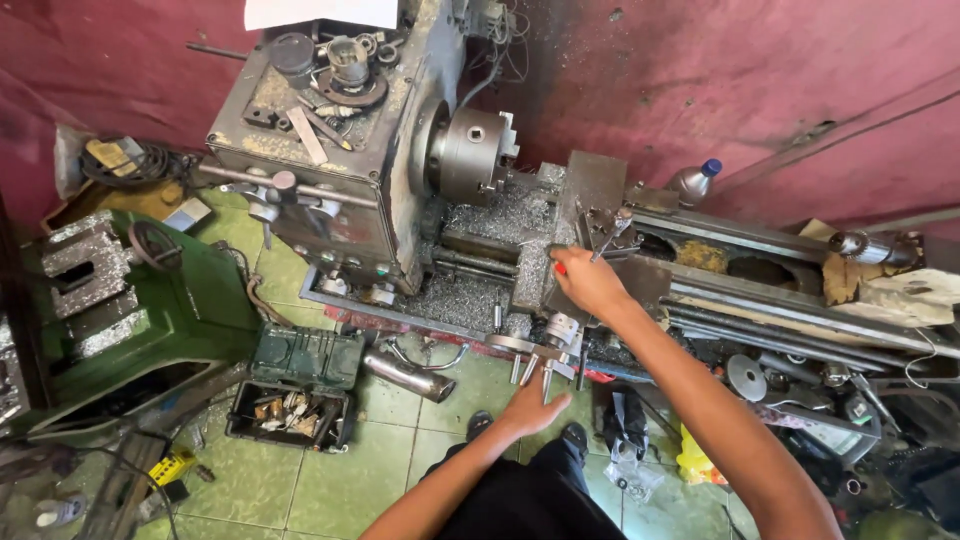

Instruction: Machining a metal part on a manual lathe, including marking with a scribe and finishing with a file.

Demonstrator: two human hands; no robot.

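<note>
I stand at a worn metal lathe covered in metal chips. My right hand rests on the tool post of the carriage, its fingers curled around the left side. My left hand is lower down, gripping the spoked carriage handwheel at the front of the apron. The empty chuck sits to the left of the tool post.
A green machine base stands at the left. An open green tool case with small parts and a shiny metal cylinder lie on the green tiled floor. A plastic bottle stands behind the bed. Loose parts crowd the right side.
</note>
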